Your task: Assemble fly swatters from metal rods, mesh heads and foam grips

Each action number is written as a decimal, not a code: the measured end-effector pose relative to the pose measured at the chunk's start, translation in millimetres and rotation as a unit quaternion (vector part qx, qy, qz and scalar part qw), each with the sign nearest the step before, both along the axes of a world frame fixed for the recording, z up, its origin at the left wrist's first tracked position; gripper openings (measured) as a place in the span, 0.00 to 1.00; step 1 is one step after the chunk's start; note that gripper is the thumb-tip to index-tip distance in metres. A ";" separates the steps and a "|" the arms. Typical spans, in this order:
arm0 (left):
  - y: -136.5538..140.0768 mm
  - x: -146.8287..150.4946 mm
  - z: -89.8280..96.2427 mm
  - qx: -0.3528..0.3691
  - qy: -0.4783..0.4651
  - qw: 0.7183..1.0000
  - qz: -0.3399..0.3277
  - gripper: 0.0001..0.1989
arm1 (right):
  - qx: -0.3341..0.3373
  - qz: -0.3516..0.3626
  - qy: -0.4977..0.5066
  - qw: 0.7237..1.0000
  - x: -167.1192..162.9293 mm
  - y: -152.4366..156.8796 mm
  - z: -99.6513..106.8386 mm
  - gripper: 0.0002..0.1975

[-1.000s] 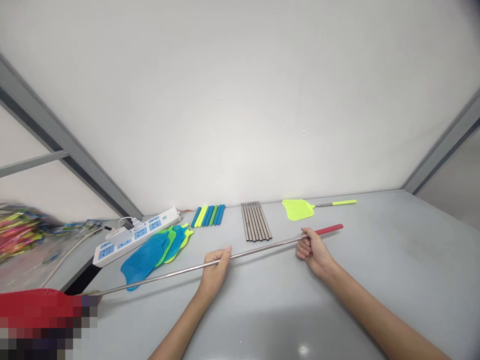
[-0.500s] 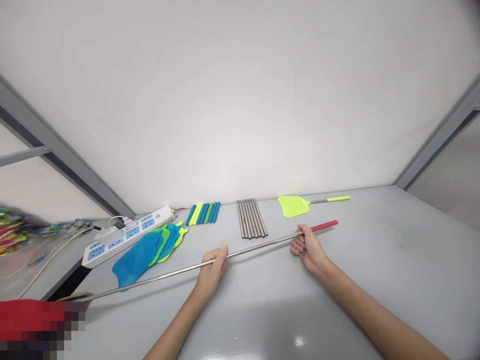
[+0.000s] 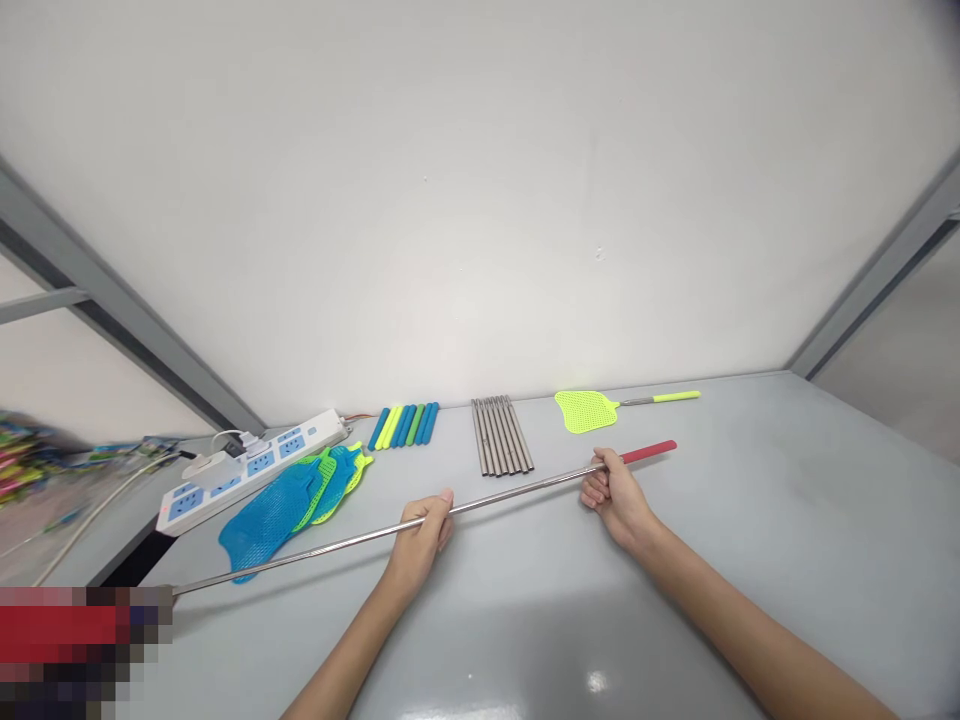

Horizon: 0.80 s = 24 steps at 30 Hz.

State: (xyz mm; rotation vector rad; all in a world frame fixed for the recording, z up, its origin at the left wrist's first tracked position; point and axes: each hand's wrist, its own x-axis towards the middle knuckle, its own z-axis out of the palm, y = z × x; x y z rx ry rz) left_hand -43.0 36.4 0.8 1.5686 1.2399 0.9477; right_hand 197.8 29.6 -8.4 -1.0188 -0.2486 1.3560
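Observation:
A long, extended telescopic fly-swatter rod [image 3: 517, 492] runs slantwise above the table, with a red handle [image 3: 649, 452] on its right end. Around its middle, my left hand [image 3: 421, 535] is closed, thumb along the metal. My right hand [image 3: 616, 498] pinches the rod just left of the red handle, its other fingers curled. The rod's far left end meets a pixelated patch with red in it, so what is there is hidden. Beyond my right hand lies a yellow fly swatter [image 3: 589, 412] with a short shaft and yellow handle.
Several metal rods [image 3: 502, 437] lie side by side near the wall. Left of them is a row of blue, yellow and green handles [image 3: 403, 427]. Overlapping swatter heads [image 3: 268, 515] lie beside a white power strip [image 3: 246, 470]. Bagged colourful items [image 3: 30, 460] are at far left.
Both hands keep their grip on the rod and hardly move. The view shifts slightly, and the pixelated patch at the rod's left end changes shape a little.

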 end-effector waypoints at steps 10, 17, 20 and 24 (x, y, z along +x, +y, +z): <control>-0.1 -0.8 0.1 0.004 0.008 1.000 -0.009 0.24 | 0.001 0.014 0.002 1.000 1.5 -0.4 -0.6 0.15; 0.1 -0.9 -1.6 -0.002 -0.009 1.000 -0.017 0.24 | 0.015 0.022 -0.014 1.000 0.2 -1.5 -1.4 0.15; -1.7 0.4 0.6 -0.013 -0.031 0.999 -0.024 0.24 | 0.014 0.021 -0.019 1.000 -0.5 -2.0 -0.5 0.14; -6.2 2.9 6.7 -0.038 -0.054 0.997 -0.050 0.25 | 0.006 0.013 -0.019 1.000 -1.5 -2.1 1.2 0.14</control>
